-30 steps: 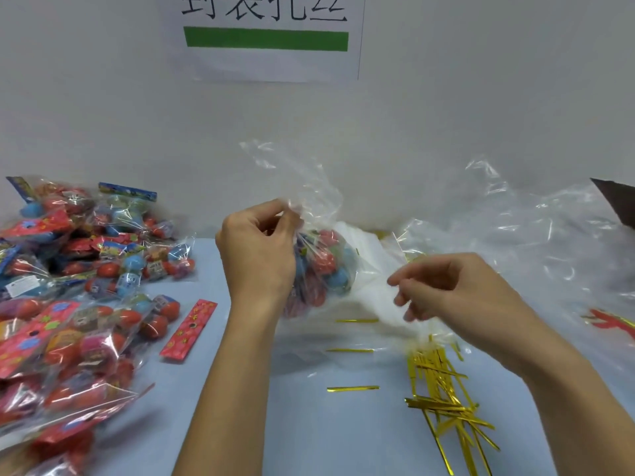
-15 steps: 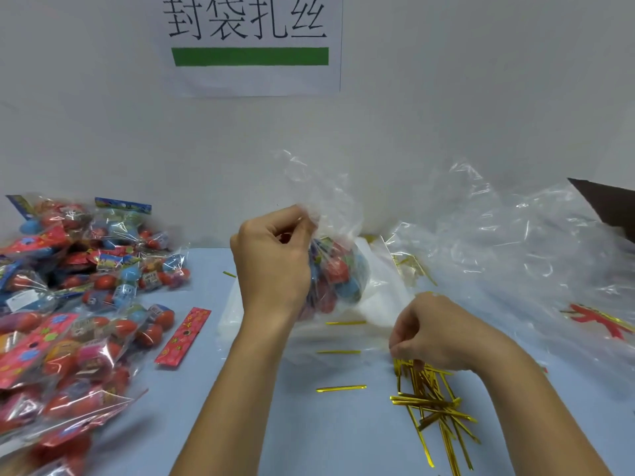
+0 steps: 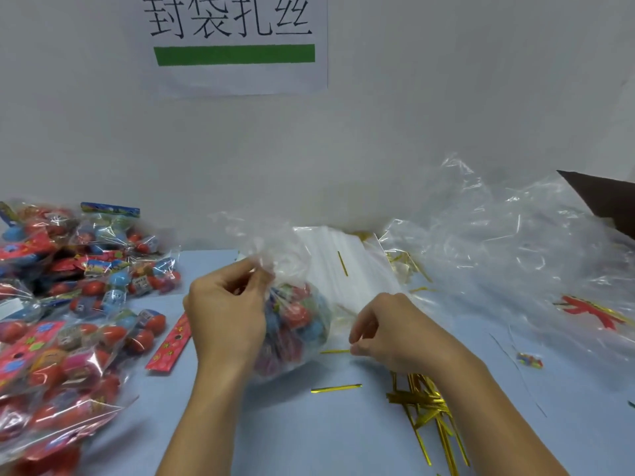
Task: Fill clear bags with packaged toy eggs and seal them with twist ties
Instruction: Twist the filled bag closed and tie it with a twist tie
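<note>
A: Why does the heap of crinkly clear packets of red and blue toy eggs (image 3: 68, 321) sit at the far left of the pale blue table (image 3: 309, 441)?

B: Likely as stock within easy reach. Just right of it the left hand (image 3: 226, 321) pinches the gathered neck of the filled clear plastic bag (image 3: 295, 324), which keeps the eggs in and leaves a neck to tie. The bag bulges immediately right of that hand, touching it, its bottom on the table.

A: And the right hand (image 3: 395, 331)?

B: Its fingers are curled, pinching one end of a thin gold twist tie (image 3: 335, 351) that points left toward the bag. The bag lies just left of this hand, apart from it.

A: The rest?

B: A loose gold tie (image 3: 336, 388) lies near the bag, the pile of gold ties (image 3: 426, 413) nearer right, and crumpled empty clear bags (image 3: 515, 252) at the far right.
</note>
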